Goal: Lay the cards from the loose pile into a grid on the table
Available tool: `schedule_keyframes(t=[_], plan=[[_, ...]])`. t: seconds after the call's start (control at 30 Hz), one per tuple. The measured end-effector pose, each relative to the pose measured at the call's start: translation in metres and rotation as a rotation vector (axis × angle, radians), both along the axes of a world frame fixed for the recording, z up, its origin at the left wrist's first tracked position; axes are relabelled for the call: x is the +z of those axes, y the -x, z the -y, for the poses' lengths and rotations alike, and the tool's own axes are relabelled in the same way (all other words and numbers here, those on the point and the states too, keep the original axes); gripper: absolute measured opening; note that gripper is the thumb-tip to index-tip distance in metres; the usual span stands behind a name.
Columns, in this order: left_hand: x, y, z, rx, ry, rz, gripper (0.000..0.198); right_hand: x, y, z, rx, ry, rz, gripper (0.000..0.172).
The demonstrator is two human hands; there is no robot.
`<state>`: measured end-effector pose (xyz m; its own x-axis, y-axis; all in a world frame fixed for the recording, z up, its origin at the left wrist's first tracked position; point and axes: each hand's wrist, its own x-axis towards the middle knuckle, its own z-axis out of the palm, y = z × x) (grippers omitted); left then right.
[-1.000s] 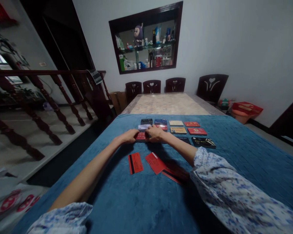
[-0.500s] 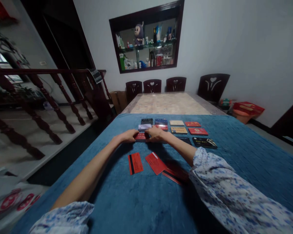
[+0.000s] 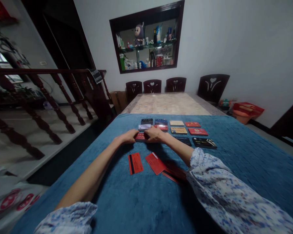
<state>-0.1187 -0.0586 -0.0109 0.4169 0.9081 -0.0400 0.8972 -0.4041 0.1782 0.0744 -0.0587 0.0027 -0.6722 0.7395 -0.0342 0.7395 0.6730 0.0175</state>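
Observation:
A stack of red cards (image 3: 140, 136) lies on the blue cloth between my two hands. My left hand (image 3: 130, 136) grips its left side with the fingers closed against the edge. On the stack's right side, my right hand (image 3: 154, 134) is closed against it, partly covering a neighbouring pile. Nearer to me lie loose red cards: one with a black stripe (image 3: 135, 163), one turned at an angle (image 3: 155, 163), and another (image 3: 171, 175) partly in the shadow of my right sleeve. Just behind the gripped stack sits a pale stack (image 3: 145, 127).
Further card stacks stand in rows behind and to the right, among them a black stack (image 3: 204, 142), a red one (image 3: 198, 131) and a yellowish one (image 3: 179, 130). Beyond the blue cloth (image 3: 146, 201), bare tabletop (image 3: 166, 104) reaches toward dark chairs (image 3: 176, 84).
My right hand has shifted slightly left over the red stack, and the right forearm and sleeve moved left with it. My left hand is nearly unmoved.

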Motion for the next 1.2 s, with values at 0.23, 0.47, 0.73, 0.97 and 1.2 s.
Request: schedule_keyframes(t=[0.23, 0.47, 0.73, 0.97, 1.2], plan=[[0.0, -0.004, 0.011, 0.085, 0.033, -0.106, 0.077, -0.001, 0.0, -0.001, -0.002, 0.009, 0.017, 0.034], [0.002, -0.005, 0.036, 0.138, -0.09, -0.109, 0.071, -0.002, -0.006, 0.0, 0.014, -0.073, 0.009, 0.053], [-0.004, -0.029, 0.074, 0.074, -0.231, -0.041, 0.035, 0.001, -0.031, 0.019, 0.139, -0.152, -0.117, 0.036], [-0.005, -0.056, 0.108, 0.031, -0.224, -0.024, 0.019, -0.016, -0.055, 0.045, 0.181, -0.108, -0.164, 0.027], [-0.012, -0.066, 0.12, -0.159, -0.151, 0.048, 0.034, -0.021, -0.07, 0.069, 0.167, -0.083, -0.189, 0.022]])
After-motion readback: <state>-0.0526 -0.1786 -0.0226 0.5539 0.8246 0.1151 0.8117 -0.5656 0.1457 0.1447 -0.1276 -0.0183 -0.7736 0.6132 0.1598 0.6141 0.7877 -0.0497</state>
